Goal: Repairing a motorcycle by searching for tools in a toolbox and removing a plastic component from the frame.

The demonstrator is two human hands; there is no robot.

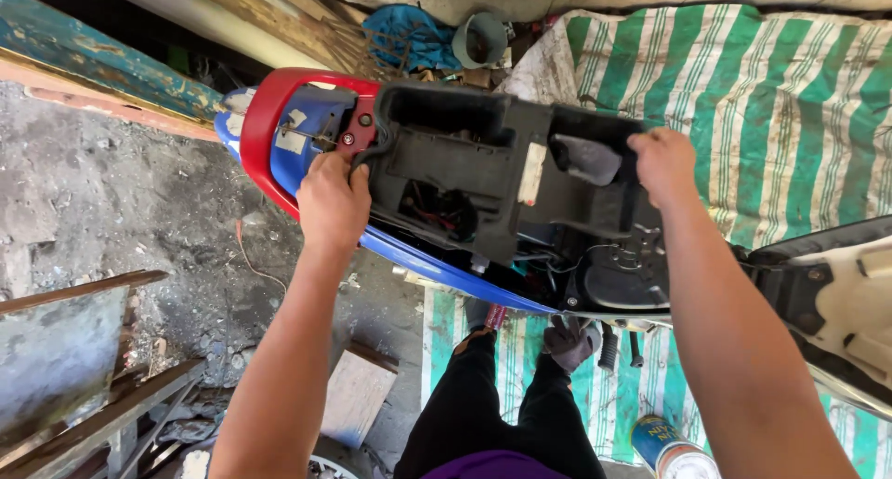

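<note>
A black plastic under-seat storage box sits in the rear of a blue and red scooter body. My left hand grips the box's rear rim beside the red tail section. My right hand holds the box's front edge, fingers curled over the rim. Wires and dark parts show through an opening in the box floor. The lifted seat, pale on its underside, lies to the right.
A green and white striped tarp covers the ground on the right. A spray can stands near my legs. A wooden block, scrap timber, a grey glove and a blue cloth lie around.
</note>
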